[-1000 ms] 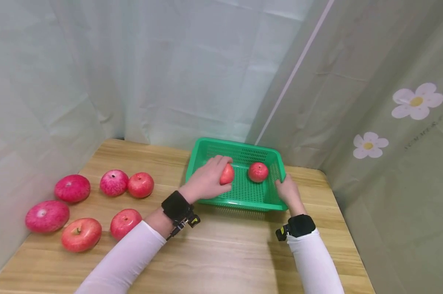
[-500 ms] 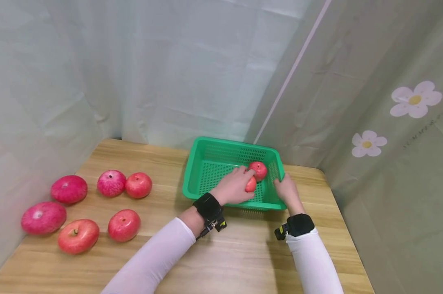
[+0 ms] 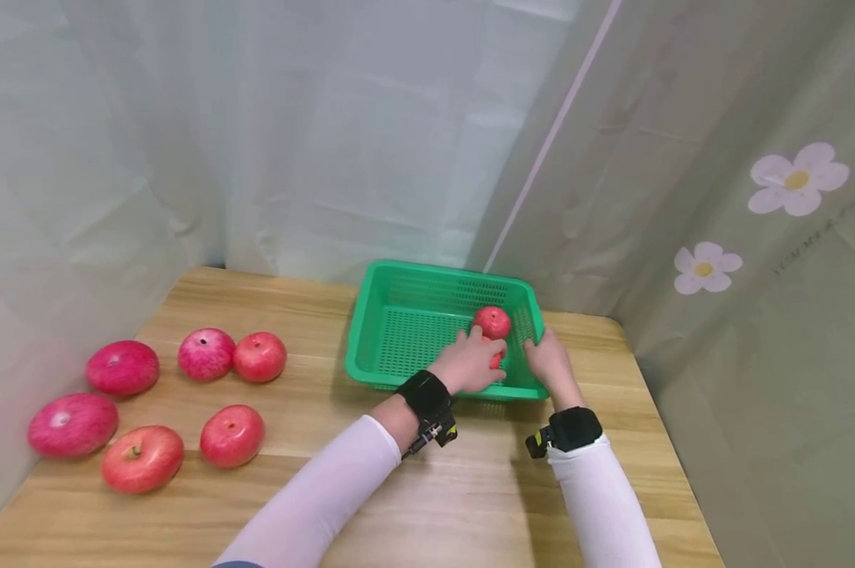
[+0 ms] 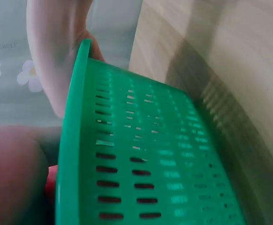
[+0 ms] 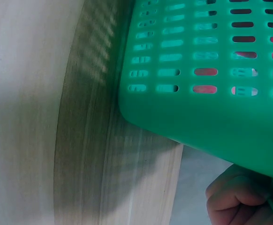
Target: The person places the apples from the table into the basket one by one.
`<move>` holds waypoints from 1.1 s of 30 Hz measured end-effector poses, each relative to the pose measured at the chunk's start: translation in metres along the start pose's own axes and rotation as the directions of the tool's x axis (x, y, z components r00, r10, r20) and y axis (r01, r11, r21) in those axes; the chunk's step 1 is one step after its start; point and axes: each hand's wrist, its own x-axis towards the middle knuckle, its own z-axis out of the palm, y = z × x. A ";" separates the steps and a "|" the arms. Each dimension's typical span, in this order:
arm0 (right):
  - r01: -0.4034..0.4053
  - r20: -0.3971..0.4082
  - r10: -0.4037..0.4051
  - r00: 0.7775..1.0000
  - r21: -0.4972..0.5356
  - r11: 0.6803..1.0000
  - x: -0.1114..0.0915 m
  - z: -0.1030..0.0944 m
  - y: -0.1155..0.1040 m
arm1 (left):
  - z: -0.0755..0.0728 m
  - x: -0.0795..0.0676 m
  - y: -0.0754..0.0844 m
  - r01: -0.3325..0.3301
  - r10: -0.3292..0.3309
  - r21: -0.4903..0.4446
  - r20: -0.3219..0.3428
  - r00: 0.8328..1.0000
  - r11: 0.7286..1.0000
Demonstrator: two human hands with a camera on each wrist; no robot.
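just cupping a round red apple (image 3: pixel 495 360) in left hand (image 3: pixel 468 365) with curled fingers, inside green slotted plastic basket (image 3: pixel 413 333), also pinching right rim (image 3: pixel 533 308) with right hand (image 3: pixel 552 368)

We note green basket (image 3: pixel 427 288), slot-patterned; apples (image 3: pixel 259 356) red or magenta. We log white, yellow-centred flowers (image 3: pixel 708 268), curtain (image 3: pixel 612 197) grey-green.

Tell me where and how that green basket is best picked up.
The green basket is probably best held by the rim at its two short ends, one hand from each side: it is wide and open-topped, with a lip to hook fingers under. The right hand grips the right end; no hand covers the left.
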 end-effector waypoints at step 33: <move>0.002 -0.012 -0.002 1.000 -0.056 0.998 0.005 0.000 0.001 | 0.016 0.020 0.017 0.071 -0.064 -0.077 0.088 0.994 0.994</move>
